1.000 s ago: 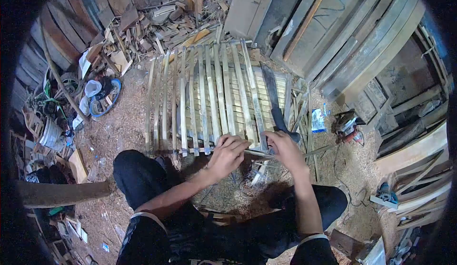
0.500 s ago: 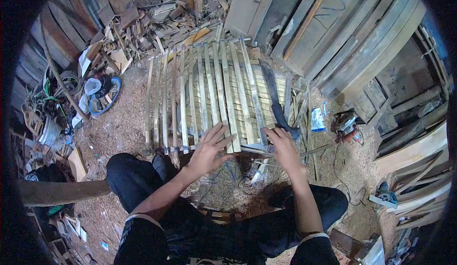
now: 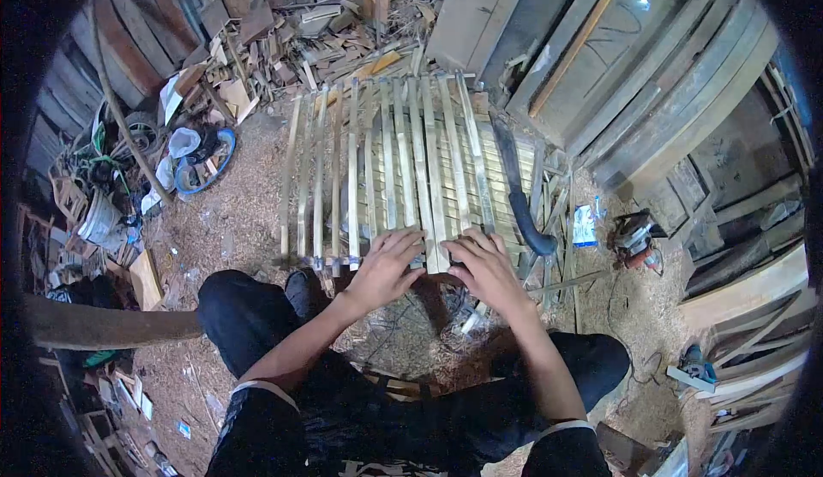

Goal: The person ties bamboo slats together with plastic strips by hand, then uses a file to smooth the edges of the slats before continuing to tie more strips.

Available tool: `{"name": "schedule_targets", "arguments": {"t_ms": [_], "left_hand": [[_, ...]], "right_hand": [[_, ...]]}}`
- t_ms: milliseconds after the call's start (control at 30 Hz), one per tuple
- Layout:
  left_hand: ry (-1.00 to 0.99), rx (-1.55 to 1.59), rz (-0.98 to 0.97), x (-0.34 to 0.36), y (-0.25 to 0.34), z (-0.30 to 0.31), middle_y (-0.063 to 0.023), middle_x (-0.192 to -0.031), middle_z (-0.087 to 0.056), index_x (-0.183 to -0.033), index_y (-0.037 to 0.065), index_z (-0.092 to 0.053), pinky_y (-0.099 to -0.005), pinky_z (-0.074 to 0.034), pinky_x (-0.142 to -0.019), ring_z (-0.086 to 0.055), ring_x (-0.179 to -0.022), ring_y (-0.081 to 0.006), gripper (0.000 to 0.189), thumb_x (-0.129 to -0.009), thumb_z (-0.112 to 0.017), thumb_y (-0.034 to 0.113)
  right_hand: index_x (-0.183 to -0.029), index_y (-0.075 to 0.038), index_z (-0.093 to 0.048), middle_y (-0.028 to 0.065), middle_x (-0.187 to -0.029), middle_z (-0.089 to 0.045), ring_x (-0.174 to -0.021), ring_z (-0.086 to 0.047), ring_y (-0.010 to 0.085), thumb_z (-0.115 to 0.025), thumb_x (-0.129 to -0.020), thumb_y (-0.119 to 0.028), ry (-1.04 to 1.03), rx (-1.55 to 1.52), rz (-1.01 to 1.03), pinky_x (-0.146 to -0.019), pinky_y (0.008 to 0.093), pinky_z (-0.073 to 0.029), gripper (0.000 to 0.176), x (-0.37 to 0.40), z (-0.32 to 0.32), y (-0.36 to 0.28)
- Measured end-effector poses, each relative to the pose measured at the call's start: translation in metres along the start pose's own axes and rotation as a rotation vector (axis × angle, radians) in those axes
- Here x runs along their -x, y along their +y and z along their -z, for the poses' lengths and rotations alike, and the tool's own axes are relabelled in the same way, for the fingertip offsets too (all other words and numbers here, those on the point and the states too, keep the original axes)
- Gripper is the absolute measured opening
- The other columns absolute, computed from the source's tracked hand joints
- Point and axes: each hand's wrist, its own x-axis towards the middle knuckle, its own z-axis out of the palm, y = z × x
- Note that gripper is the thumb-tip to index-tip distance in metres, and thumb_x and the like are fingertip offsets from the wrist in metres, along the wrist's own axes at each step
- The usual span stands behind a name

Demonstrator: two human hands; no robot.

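Several wooden slats lie side by side in mid-scene, running near to far. At their near ends, we record the left hand and the right hand, both palm down, touching the slats; we cannot tell whether either grip is closed. Farther right, a power tool sits on the sawdust-strewn floor.

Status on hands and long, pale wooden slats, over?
Bare left hand, bare right hand at near ends of slats. Side by side, unevenly gapped. Dark, curved-ended bar close right, possible obstruction.
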Motion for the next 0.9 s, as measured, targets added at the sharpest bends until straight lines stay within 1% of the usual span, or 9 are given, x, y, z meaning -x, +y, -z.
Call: {"name": "schedule_targets", "arguments": {"t_ms": [100, 133, 233, 300, 400, 533, 667, 800, 900], "left_hand": [[0.016, -0.117, -0.101, 0.0, 0.0, 0.005, -0.0086, -0.133, -0.059, -0.121, 0.009, -0.065, -0.0517, -0.03, -0.118, -0.05, -0.13, -0.0312, 0.039, -0.087, -0.074, 0.026], [0.021, -0.118, -0.096, 0.0, 0.001, 0.006, -0.0086, -0.133, -0.059, -0.121, 0.009, -0.065, -0.0517, -0.03, -0.118, -0.05, -0.13, -0.0312, 0.039, -0.087, -0.074, 0.026], [-0.028, -0.229, -0.104, -0.004, 0.003, 0.006, -0.0091, -0.129, -0.061, -0.117, 0.005, -0.065, -0.0548, -0.026, -0.119, -0.05, -0.13, -0.0278, 0.047, -0.086, -0.074, 0.04], [-0.013, -0.27, -0.101, -0.005, 0.004, -0.001, -0.0094, -0.128, -0.061, -0.116, 0.004, -0.065, -0.0544, -0.026, -0.119, -0.05, -0.129, -0.0275, 0.05, -0.086, -0.074, 0.043], [0.012, -0.298, -0.109, -0.007, 0.005, -0.008, -0.0106, -0.126, -0.061, -0.115, 0.002, -0.066, -0.0538, -0.024, -0.12, -0.049, -0.13, -0.0278, 0.052, -0.087, -0.073, 0.046], [0.013, -0.355, -0.142, -0.009, 0.003, -0.008, -0.0092, -0.119, -0.062, -0.112, 0.003, -0.068, -0.0535, -0.024, -0.12, -0.051, -0.128, -0.0271, 0.055, -0.086, -0.073, 0.05], [0.001, -0.27, -0.099, -0.009, 0.001, -0.005, -0.0094, -0.119, -0.06, -0.112, 0.003, -0.068, -0.054, -0.023, -0.121, -0.05, -0.13, -0.0275, 0.053, -0.085, -0.074, 0.048], [-0.086, -0.201, -0.068, -0.006, 0.001, 0.001, -0.0113, -0.122, -0.057, -0.111, 0.004, -0.068, -0.0557, -0.02, -0.121, -0.045, -0.134, -0.0303, 0.048, -0.084, -0.077, 0.042], [-0.002, -0.171, -0.06, -0.002, 0.002, -0.003, -0.0122, -0.121, -0.056, -0.113, 0.004, -0.066, -0.0555, -0.021, -0.121, -0.044, -0.134, -0.0329, 0.048, -0.082, -0.08, 0.038]], "right_hand": [[-0.128, -0.009, -0.062, 0.0116, -0.118, -0.066, -0.127, -0.053, 0.0267, -0.072, -0.086, -0.023, -0.021, 0.058, -0.055, -0.112, 0.0481, -0.032, 0.046, -0.001, 0.007, -0.005], [-0.128, -0.009, -0.062, 0.0116, -0.118, -0.066, -0.127, -0.053, 0.0267, -0.072, -0.086, -0.023, -0.024, 0.059, -0.049, -0.112, 0.0481, -0.032, 0.046, 0.0, 0.008, -0.004], [-0.131, -0.01, -0.062, 0.0115, -0.121, -0.064, -0.126, -0.052, 0.0277, -0.073, -0.087, -0.03, -0.056, 0.054, -0.076, -0.113, 0.0517, -0.03, 0.049, 0.001, 0.005, -0.002], [-0.136, -0.013, -0.061, 0.0097, -0.125, -0.064, -0.128, -0.051, 0.029, -0.075, -0.087, -0.038, -0.038, 0.079, -0.079, -0.113, 0.0537, -0.028, 0.057, -0.001, -0.004, -0.004], [-0.136, -0.014, -0.061, 0.0092, -0.12, -0.064, -0.125, -0.051, 0.0291, -0.075, -0.086, -0.041, -0.042, 0.109, -0.05, -0.112, 0.0524, -0.029, 0.059, -0.001, -0.008, -0.002], [-0.129, -0.012, -0.063, 0.0094, -0.114, -0.063, -0.122, -0.052, 0.0282, -0.074, -0.088, -0.037, 0.012, 0.111, 0.003, -0.108, 0.0503, -0.031, 0.049, 0.0, -0.012, 0.003], [-0.127, -0.012, -0.063, 0.0088, -0.112, -0.063, -0.12, -0.053, 0.0274, -0.074, -0.087, -0.034, -0.009, 0.091, -0.022, -0.108, 0.0496, -0.031, 0.047, 0.001, -0.006, 0.0], [-0.134, -0.011, -0.059, 0.0088, -0.108, -0.063, -0.117, -0.054, 0.0262, -0.075, -0.086, -0.033, 0.028, 0.09, 0.019, -0.107, 0.0485, -0.033, 0.055, 0.002, -0.006, -0.009], [-0.139, -0.01, -0.056, 0.0095, -0.108, -0.062, -0.115, -0.054, 0.0263, -0.074, -0.087, -0.034, 0.036, 0.112, 0.009, -0.106, 0.0484, -0.033, 0.06, 0.004, -0.011, -0.008]]}}
